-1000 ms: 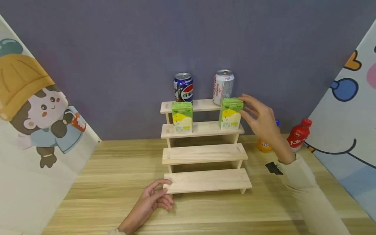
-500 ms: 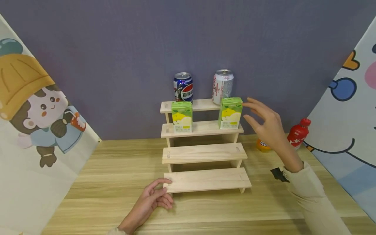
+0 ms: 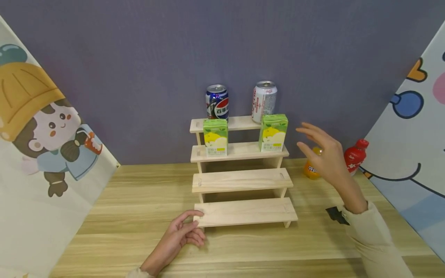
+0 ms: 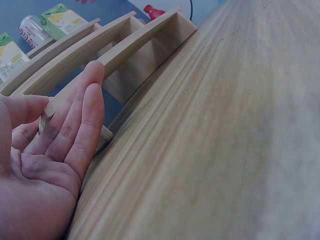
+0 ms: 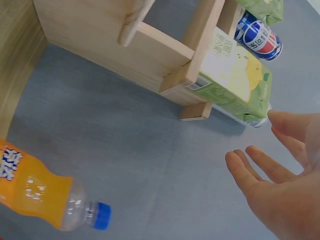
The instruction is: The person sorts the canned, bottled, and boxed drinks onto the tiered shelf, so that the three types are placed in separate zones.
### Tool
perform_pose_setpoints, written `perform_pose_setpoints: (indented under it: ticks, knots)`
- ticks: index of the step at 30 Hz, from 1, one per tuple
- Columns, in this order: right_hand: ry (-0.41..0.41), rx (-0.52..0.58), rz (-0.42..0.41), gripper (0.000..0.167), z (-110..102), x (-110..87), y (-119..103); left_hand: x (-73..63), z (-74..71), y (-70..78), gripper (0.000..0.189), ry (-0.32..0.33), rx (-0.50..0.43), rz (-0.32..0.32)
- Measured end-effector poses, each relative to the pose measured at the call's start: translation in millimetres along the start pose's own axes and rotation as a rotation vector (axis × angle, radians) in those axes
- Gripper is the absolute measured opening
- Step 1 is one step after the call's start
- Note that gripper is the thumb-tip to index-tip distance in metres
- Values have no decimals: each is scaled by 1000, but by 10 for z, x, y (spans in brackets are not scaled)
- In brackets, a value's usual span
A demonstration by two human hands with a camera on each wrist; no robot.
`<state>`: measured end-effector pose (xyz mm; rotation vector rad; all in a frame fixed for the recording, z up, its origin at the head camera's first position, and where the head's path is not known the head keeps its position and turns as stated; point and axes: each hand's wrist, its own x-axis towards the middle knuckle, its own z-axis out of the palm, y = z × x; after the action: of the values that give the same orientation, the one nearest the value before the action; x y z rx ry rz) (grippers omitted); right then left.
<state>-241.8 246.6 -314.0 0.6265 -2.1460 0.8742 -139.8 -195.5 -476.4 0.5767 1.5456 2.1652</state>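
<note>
A four-step wooden display rack stands on the table. My left hand pinches the left end of its lowest step between thumb and index finger; the left wrist view shows the other fingers extended beside the board. On the second step from the top are two green pear-juice boxes, one at the left and one at the right. My right hand hovers to the right of the right box, fingers spread and holding nothing. A gap separates its fingertips from that box.
On the top step stand a blue Pepsi can and a white Coca-Cola can. Right of the rack, an orange soda bottle and a red bottle stand near the back wall.
My right hand has let go of the right juice box and drawn away to the right, its fingers spreading. The box stays on its step. My left hand has kept its place.
</note>
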Motion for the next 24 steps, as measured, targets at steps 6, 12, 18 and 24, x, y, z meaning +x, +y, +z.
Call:
perform_pose_setpoints:
  ticks: [6, 12, 18, 24]
  knots:
    - [9, -13, 46, 44, 23, -108, 119, 19, -6, -18, 37, -11, 2, 13]
    - [46, -73, 83, 44, 22, -212, 292, 40, 2, -36, 37, -24, 4, 6]
    - [32, -86, 90, 41, 66, -244, 435, 28, -1, -38, 36, -21, -5, 4]
    - [18, -117, 125, 40, 119, -232, 604, 30, -23, -34, 35, -4, -6, 34]
